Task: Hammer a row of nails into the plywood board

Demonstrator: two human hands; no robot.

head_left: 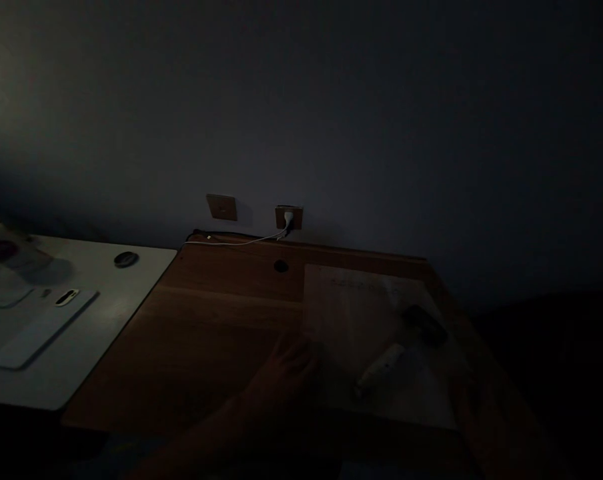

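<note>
The picture is very dark. My left hand (pixel 287 368) rests on the wooden desk at the left edge of a pale, flat sheet (pixel 331 320), its fingers apart and slightly bent. Whether they touch the sheet is unclear. At the sheet's lower right edge is my right hand (pixel 476 407), its fingers mostly lost in shadow. On the sheet lies a whitish, elongated object (pixel 380 368), tilted up to the right. Beyond it is a dark, rounded oblong object (pixel 425 325), too dim to name.
The wooden desk (pixel 221 327) meets a white table (pixel 106 320) on the left, which bears a long pale panel (pixel 44 333) and a dark round object (pixel 126 259). A plug (pixel 288 217) with a white cable (pixel 231 244) sits in a wall socket behind the desk.
</note>
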